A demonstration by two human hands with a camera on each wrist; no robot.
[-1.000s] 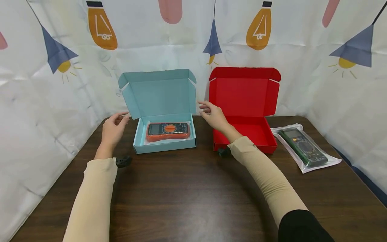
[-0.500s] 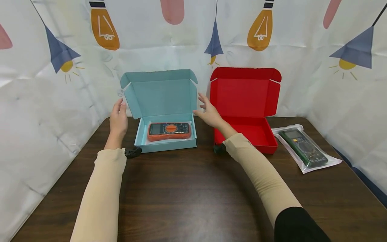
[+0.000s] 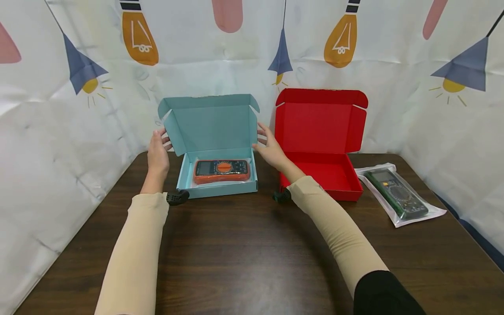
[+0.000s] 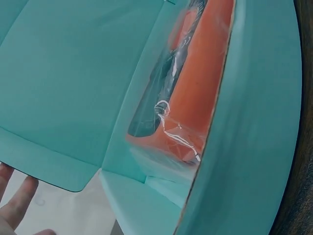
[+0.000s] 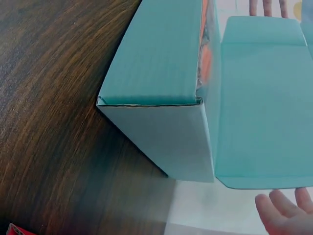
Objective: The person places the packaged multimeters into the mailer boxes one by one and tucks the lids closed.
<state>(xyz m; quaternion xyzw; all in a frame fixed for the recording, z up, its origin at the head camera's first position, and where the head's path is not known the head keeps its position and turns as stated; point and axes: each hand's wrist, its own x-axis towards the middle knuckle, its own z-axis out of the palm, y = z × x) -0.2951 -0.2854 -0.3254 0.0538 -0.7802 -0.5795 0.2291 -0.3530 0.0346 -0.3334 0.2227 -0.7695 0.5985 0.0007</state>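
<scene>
A light blue cardboard box [image 3: 220,190] stands with its lid [image 3: 212,124] raised at the back. Inside lies an orange multimeter [image 3: 222,171] with a dark face, wrapped in clear plastic; the left wrist view shows one end of it [image 4: 195,98]. My left hand [image 3: 158,157] is at the lid's left side flap, fingertips at its edge, thumb upward. On the other side, my right hand [image 3: 271,151] has its extended fingers by the lid's right edge. In the right wrist view, fingertips of the right hand [image 5: 286,213] meet or nearly meet the lid's edge.
Just right of the blue box stands an open red box [image 3: 320,175], partly behind my right forearm. Farther right, a green-edged multimeter [image 3: 397,192] lies in a clear bag on the dark wooden table [image 3: 244,249]. A white patterned cloth [image 3: 220,65] hangs behind.
My left hand has moved up and right to the lid's left flap. The right hand has shifted slightly left to the lid's right edge. The lid's top edge sits slightly lower.
</scene>
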